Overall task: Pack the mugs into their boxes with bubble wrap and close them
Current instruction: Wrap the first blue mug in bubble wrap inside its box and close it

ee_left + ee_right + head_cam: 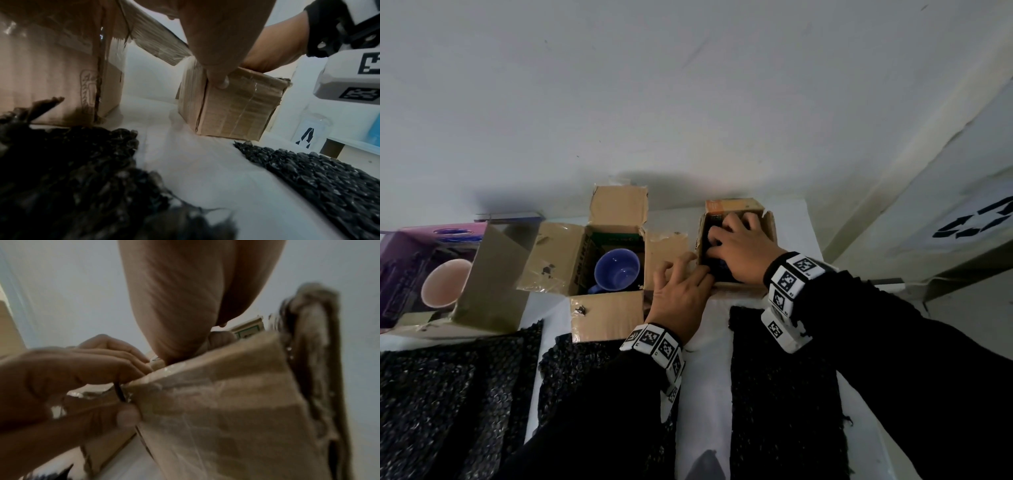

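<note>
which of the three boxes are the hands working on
The small cardboard box at the right end. The right hand presses into its open top and the left hand grips its near corner. The middle box and purple box go untouched.

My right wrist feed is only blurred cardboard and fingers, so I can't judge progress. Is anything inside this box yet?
Observer: Yes. From the head view, your right hand presses something dark, apparently bubble wrap, down into the small box. Its flaps are open.
Operator: Is the box steadied?
Observer: The left hand grips its left side, with the thumb on the near corner.
Operator: What is left to pack?
Observer: A blue mug sits unwrapped in the open middle box, and a pink mug is in the purple box at far left.
</note>
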Tool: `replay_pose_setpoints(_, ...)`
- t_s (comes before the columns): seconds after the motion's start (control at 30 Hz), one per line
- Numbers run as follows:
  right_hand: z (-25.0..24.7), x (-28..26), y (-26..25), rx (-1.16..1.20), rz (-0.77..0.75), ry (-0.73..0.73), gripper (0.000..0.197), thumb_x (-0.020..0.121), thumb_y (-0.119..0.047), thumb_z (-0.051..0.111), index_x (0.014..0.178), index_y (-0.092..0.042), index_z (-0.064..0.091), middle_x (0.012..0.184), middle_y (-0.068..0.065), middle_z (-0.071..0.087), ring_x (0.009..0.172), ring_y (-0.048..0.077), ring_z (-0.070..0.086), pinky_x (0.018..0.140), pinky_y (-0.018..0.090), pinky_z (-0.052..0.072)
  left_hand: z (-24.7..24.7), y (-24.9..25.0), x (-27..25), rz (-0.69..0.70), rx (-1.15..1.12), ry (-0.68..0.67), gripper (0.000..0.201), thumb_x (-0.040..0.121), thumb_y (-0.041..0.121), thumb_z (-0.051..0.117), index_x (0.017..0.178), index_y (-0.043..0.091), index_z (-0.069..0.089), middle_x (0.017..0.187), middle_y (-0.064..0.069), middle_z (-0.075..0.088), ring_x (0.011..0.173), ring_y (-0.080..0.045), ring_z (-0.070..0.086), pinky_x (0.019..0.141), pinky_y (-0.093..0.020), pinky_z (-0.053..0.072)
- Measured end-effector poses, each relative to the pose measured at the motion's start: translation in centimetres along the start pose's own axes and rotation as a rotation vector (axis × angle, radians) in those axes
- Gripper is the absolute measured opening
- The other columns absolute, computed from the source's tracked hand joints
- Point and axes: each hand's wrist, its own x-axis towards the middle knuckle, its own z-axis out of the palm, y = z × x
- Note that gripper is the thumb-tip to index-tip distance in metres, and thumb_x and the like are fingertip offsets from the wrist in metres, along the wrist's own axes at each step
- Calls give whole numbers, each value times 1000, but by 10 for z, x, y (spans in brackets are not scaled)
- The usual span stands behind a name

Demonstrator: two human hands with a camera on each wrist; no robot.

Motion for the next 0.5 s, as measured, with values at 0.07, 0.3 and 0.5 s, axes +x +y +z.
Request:
replay_pose_setpoints(0.07, 3, -2, 3, 106, 48, -4, 40, 89, -15, 50, 121, -36, 55, 123, -9, 50, 120, 25, 29, 99, 47, 21, 0, 0, 0, 9, -4, 6, 29, 74, 13, 69, 100, 23, 63, 111, 9, 61, 125, -28, 37, 93, -47, 24)
replay_pose_setpoints(0.3, 26, -11, 16, 287, 96, 190, 41, 80, -10, 62, 110, -38, 63, 113, -18, 59, 122, 12, 34, 97, 38, 12, 2, -1, 2, 35, 0, 14, 31, 71, 14, 73, 99, 23, 62, 110, 10, 60, 124, -29, 38, 91, -47, 27)
replay_pose_setpoints(0.5, 23, -7, 14, 100, 53, 72, 45, 85, -17, 53, 121, -43, 59, 125, -13, 48, 119, 20, 33, 101, 47, 17, 4, -3, 2, 33, 10, 9, 30, 72, 16, 73, 98, 23, 62, 110, 10, 60, 124, -29, 38, 92, -49, 26)
